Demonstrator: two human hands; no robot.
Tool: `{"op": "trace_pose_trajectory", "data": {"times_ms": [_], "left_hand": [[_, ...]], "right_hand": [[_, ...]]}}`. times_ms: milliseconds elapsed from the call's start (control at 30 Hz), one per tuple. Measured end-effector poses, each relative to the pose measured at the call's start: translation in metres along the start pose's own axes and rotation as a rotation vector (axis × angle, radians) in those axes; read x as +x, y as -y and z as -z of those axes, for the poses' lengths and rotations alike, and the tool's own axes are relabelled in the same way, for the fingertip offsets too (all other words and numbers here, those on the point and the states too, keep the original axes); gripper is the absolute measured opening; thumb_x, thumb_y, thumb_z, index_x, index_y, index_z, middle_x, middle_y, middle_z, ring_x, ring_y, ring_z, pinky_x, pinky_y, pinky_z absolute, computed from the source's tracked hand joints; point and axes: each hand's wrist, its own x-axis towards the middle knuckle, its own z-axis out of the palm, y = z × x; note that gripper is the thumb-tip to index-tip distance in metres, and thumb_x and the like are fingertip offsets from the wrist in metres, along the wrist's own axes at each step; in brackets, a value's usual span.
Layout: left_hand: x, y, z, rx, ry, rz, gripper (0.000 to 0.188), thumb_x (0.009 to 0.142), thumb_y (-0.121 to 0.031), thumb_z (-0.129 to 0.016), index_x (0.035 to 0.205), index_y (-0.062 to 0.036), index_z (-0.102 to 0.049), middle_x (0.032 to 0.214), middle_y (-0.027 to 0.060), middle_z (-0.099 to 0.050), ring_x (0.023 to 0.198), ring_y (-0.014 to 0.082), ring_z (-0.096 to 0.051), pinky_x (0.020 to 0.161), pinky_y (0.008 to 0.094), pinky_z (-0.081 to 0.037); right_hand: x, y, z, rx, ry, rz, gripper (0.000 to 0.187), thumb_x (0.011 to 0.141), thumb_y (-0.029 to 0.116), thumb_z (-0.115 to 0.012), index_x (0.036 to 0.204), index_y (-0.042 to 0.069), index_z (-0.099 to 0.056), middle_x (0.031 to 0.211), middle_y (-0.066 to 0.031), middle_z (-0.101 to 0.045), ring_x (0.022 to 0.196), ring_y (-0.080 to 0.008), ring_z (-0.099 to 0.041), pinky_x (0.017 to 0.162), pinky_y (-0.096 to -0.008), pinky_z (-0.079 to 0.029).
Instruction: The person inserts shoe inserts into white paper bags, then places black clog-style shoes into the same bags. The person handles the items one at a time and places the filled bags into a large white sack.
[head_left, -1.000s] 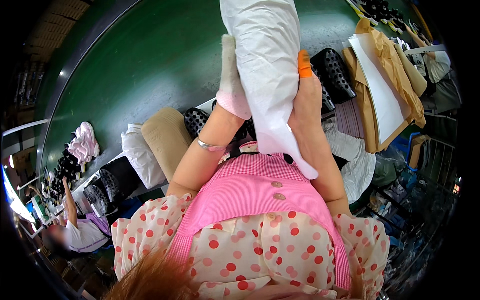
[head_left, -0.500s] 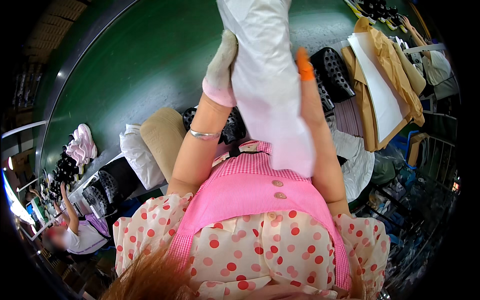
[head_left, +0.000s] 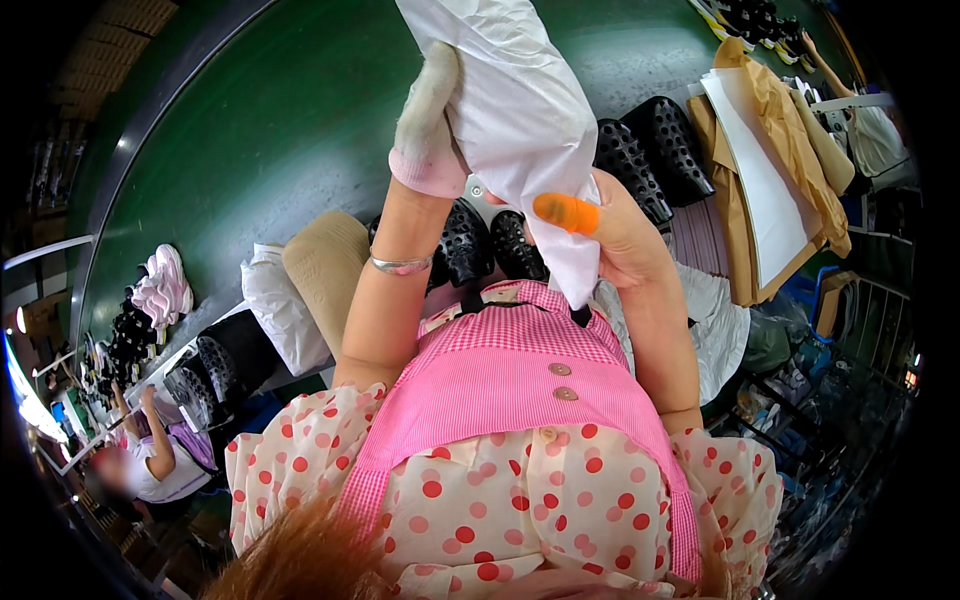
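Note:
Both hands hold a long white paper-wrapped bundle (head_left: 525, 105) up in front of my chest; its far end runs out of view at the top. My left hand (head_left: 430, 125), in a pale glove with a pink cuff, grips the bundle's left side. Around the lower end, where the paper narrows to a loose tip, my right hand (head_left: 625, 235) is closed, its thumb in an orange finger cover lying over the paper. What the wrapping contains is hidden. Just beyond my apron, black footwear with round holes (head_left: 465, 243) shows beneath the bundle.
A green tabletop (head_left: 270, 150) stretches ahead. More black perforated footwear (head_left: 668, 150) stands at right, beside brown and white paper sheets (head_left: 765, 190). On the left lie a beige padded piece (head_left: 325, 265), a white bundle (head_left: 280, 310) and pink shoes (head_left: 162, 285). A co-worker (head_left: 165, 465) is at far left.
The bundle has tilted, its top shifting left. My right hand has come down and round to its lower end, folding the paper narrower. My left hand has risen slightly.

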Motion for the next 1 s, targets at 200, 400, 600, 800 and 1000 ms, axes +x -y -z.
{"op": "trace_pose_trajectory", "data": {"times_ms": [200,400,600,800,1000], "left_hand": [[0.003,0.013,-0.008,-0.141,-0.073,-0.04,0.05,0.101,-0.035,-0.045,0.137,-0.0011,-0.041,0.131,0.0143,-0.053,0.119,0.0281,-0.054,0.102,0.0416,-0.044],[0.011,0.018,-0.023,-0.222,-0.288,-0.072,0.046,0.1,-0.036,-0.048,0.13,-0.0009,-0.047,0.122,0.0134,-0.059,0.11,0.029,-0.06,0.095,0.0429,-0.05],[0.014,0.013,-0.034,-0.199,-0.414,-0.132,0.047,0.099,-0.038,-0.05,0.129,-0.0021,-0.049,0.121,0.0128,-0.059,0.109,0.0301,-0.06,0.093,0.045,-0.051],[0.017,0.01,-0.033,-0.234,-0.448,-0.182,0.048,0.098,-0.04,-0.051,0.128,-0.0033,-0.05,0.121,0.0123,-0.058,0.108,0.0303,-0.06,0.091,0.0448,-0.052],[0.015,0.008,-0.037,-0.209,-0.482,-0.16,0.049,0.097,-0.042,-0.051,0.127,-0.0029,-0.051,0.12,0.0119,-0.059,0.106,0.0288,-0.061,0.09,0.0429,-0.052]], "right_hand": [[0.007,-0.007,0.007,-0.459,-0.337,0.099,0.048,0.075,0.025,-0.081,0.11,-0.002,-0.062,0.091,-0.0091,-0.068,0.08,-0.0144,-0.065,0.072,-0.0276,-0.05],[0.025,-0.014,-0.007,-1.032,-0.774,0.754,0.042,0.083,0.019,-0.073,0.117,0.002,-0.056,0.093,-0.0165,-0.066,0.08,-0.028,-0.066,0.071,-0.0349,-0.051],[0.038,-0.025,0.006,-1.189,-0.813,1.105,0.041,0.078,0.003,-0.073,0.115,0.002,-0.055,0.096,-0.0153,-0.06,0.083,-0.0306,-0.061,0.071,-0.0352,-0.051],[0.036,-0.031,-0.004,-1.066,-0.75,1.076,0.031,0.077,-0.001,-0.072,0.105,0.003,-0.058,0.095,-0.0113,-0.06,0.082,-0.0255,-0.06,0.07,-0.0329,-0.05],[0.046,-0.035,-0.007,-1.235,-0.688,1.104,0.023,0.076,0.001,-0.072,0.097,0.004,-0.063,0.09,-0.0073,-0.062,0.075,-0.0209,-0.058,0.063,-0.0292,-0.047]]}}
